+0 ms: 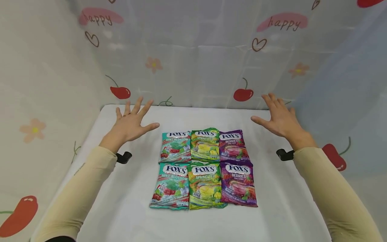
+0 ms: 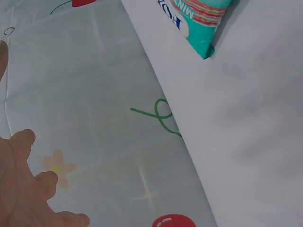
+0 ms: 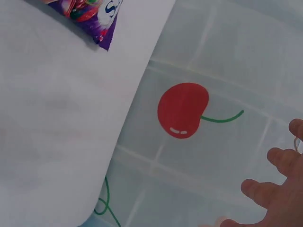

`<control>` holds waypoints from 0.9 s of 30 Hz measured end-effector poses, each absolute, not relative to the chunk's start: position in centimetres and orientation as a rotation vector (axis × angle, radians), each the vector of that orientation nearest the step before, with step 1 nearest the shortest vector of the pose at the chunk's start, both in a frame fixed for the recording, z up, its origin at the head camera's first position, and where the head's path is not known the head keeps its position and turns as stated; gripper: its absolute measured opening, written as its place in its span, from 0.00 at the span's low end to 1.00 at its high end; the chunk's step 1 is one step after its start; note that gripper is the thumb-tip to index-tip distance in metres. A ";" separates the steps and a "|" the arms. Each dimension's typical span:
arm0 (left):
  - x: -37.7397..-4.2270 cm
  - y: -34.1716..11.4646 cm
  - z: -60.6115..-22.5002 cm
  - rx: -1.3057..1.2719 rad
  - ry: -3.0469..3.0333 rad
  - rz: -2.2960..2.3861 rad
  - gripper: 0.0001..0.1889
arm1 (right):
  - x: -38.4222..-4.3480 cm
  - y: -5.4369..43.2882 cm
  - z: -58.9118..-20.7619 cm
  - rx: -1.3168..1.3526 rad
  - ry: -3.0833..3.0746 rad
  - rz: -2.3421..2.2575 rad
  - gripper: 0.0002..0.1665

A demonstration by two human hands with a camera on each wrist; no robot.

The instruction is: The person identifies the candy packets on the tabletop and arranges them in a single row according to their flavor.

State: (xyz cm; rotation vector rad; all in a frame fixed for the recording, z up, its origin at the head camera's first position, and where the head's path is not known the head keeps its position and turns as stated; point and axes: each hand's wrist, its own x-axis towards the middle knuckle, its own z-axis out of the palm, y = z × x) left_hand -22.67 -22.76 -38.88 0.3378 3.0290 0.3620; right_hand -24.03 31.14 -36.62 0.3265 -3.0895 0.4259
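Note:
Several bags of Fox's candy lie flat in two rows on the white table. Two teal mint blossom bags (image 1: pixel 173 185) form the left column, two yellow-green spring tea bags (image 1: pixel 206 186) the middle one, two purple berries bags (image 1: pixel 238 184) the right one. Up and left of them, my left hand (image 1: pixel 130 124) is held with fingers spread, holding nothing. On the other side my right hand (image 1: pixel 281 119) is likewise spread and bare, apart from the bags. A corner of a mint blossom bag (image 2: pixel 203 28) shows in the left wrist view, and a berries bag corner (image 3: pixel 97 23) in the right wrist view.
The white table (image 1: pixel 205 225) ends at a pale curtain (image 1: pixel 193 67) printed with cherries, flowers and hearts, which also hangs at both sides. A black wrist mount (image 1: pixel 124 157) sits on the left wrist, another black mount (image 1: pixel 285 154) on the right.

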 end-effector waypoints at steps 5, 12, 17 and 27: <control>-22.5 -22.0 -39.2 0.374 3.016 0.473 0.51 | -23.1 30.1 -36.7 0.375 -3.020 0.482 0.59; -21.6 -21.6 -40.5 0.380 3.014 0.665 0.50 | -21.7 27.9 -38.0 0.332 -3.061 0.667 0.59; -21.2 -21.3 -41.7 0.366 2.986 0.843 0.49 | -21.7 26.2 -39.2 0.338 -3.041 0.791 0.57; -20.7 -20.9 -43.7 0.339 2.977 0.988 0.52 | -22.1 23.3 -41.9 0.393 -2.949 1.000 0.54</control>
